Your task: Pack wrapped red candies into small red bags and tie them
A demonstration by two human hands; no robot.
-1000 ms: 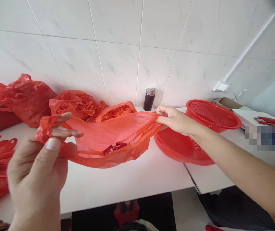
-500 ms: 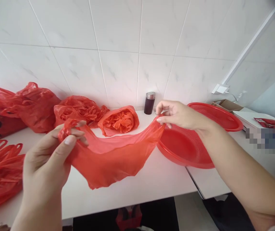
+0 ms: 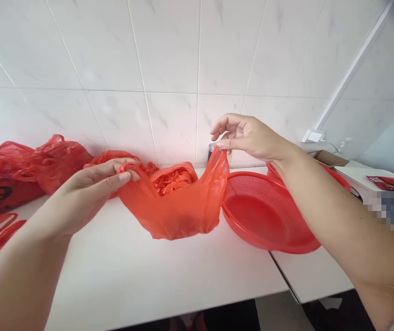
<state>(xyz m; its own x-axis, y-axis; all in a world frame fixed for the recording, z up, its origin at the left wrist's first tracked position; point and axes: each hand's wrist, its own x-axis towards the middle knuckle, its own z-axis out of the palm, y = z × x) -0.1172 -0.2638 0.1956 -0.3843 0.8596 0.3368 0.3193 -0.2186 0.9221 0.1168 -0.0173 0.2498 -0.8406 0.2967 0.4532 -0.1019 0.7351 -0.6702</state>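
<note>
A thin red plastic bag hangs above the white table, stretched between my two hands. My left hand pinches its left handle between thumb and fingers. At the upper right corner, my right hand holds the other handle between thumb and fingertips. The bag sags in the middle and looks flat. Behind it sits an open red bag stuffed with crumpled plastic bags, partly covered by the held one. To the right is a red perforated basket, beside the bag and below my right forearm.
Several full red bags line the wall at the left, with loose red bags nearer me. A dark flask stands mostly hidden behind the bag. Farther right are a second red basket, a cardboard box and a wall socket.
Both hands have risen in the picture, the left also moving right, so they are closer together. The bag now hangs more upright in front of the flask. The view has shifted slightly.
</note>
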